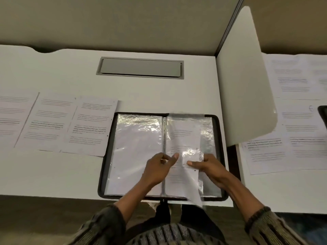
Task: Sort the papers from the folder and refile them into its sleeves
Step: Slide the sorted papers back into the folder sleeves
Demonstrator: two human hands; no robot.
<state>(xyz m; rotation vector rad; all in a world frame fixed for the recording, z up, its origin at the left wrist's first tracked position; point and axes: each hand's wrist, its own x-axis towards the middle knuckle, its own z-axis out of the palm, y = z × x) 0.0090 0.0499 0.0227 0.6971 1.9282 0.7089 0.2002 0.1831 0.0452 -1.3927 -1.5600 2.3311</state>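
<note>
A black-edged folder (216, 131) lies open at the desk's front edge, its clear plastic sleeves bound along a central spine. A printed paper (184, 138) sits partly inside the right-hand sleeve (207, 128), its lower corner sticking out past the folder's front edge. My left hand (158, 169) rests on the spine with thumb and fingers pinching near the sleeve's inner edge. My right hand (208, 167) grips the paper and crinkled sleeve plastic at mid-page. The left-hand sleeve (136, 147) holds a white sheet.
Three printed sheets (51, 121) lie side by side on the desk left of the folder. More sheets (292, 121) cover the neighbouring desk beyond a white divider panel (244, 85). A grey cable hatch (140, 68) sits behind the folder.
</note>
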